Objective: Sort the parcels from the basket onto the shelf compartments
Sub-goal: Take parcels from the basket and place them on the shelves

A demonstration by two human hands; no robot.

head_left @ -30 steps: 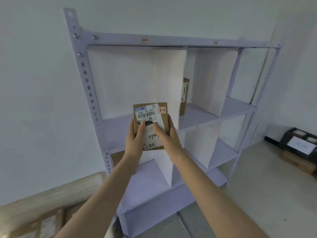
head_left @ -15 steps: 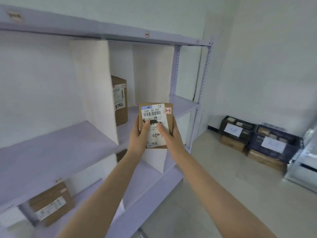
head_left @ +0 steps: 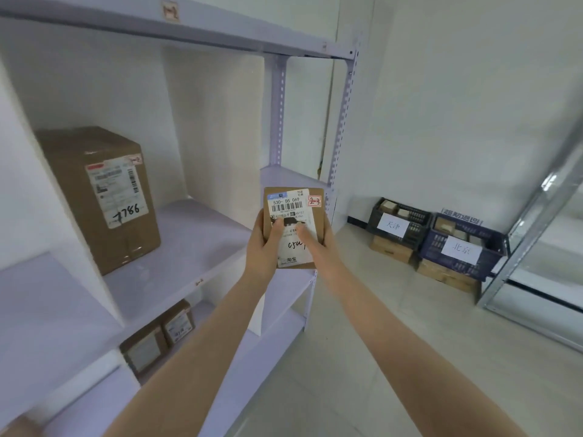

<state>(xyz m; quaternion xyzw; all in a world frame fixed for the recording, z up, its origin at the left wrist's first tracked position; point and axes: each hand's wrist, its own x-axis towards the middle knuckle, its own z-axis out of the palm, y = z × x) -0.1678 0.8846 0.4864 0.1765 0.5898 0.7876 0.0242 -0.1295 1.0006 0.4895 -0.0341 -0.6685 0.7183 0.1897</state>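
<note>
Both hands are holding a small parcel (head_left: 295, 227) upright in the air, in front of the right end of the shelf (head_left: 195, 247). The left hand (head_left: 263, 247) is gripping its left edge and the right hand (head_left: 321, 244) its right edge. Both thumbs are pressing on the white label facing the camera, and the other fingers are curling behind the parcel, mostly hidden. The label is showing a barcode, the print "530- D5 069" and some handwriting; a red-bordered sticker marked "2-3" is sitting at the top right corner.

On the shelf's middle board, to the left, a big box (head_left: 101, 197) marked "7786" is standing upright just beside a white divider (head_left: 217, 130). On the board below, two small boxes (head_left: 143, 350) are sitting side by side, touching.

Far to the right, on the floor against the wall, a black crate (head_left: 399, 222) and a blue crate (head_left: 460, 247) are resting on flat cardboard boxes, each bearing a white paper sign. A metal rack (head_left: 536, 216) is standing just right of the blue crate.
</note>
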